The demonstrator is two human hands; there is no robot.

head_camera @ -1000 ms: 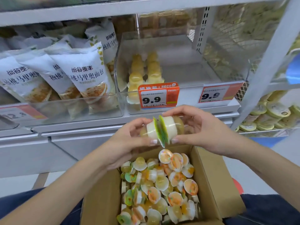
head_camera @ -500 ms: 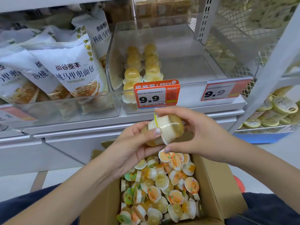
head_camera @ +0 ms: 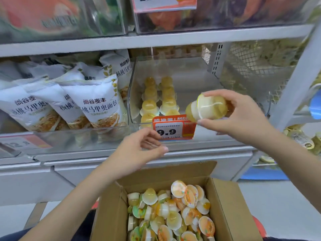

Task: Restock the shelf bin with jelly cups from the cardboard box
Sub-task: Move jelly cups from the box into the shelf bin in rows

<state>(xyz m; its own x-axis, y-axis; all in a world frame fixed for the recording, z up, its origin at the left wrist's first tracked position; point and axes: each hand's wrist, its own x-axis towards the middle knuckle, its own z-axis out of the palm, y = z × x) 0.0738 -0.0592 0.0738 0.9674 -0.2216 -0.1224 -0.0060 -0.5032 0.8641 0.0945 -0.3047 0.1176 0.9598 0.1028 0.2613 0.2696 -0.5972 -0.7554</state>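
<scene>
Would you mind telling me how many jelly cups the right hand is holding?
2. Both lie sideways in the right hand, held together before the shelf bin: left cup outermost, right cup nearer the palm. A third could be hidden.

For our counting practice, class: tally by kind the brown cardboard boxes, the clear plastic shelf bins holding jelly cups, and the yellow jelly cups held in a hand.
Brown cardboard box: 1
Clear plastic shelf bin holding jelly cups: 1
Yellow jelly cups gripped by the right hand: 2
Total: 4

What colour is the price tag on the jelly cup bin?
Orange with a white panel, price tag, head view.
</scene>
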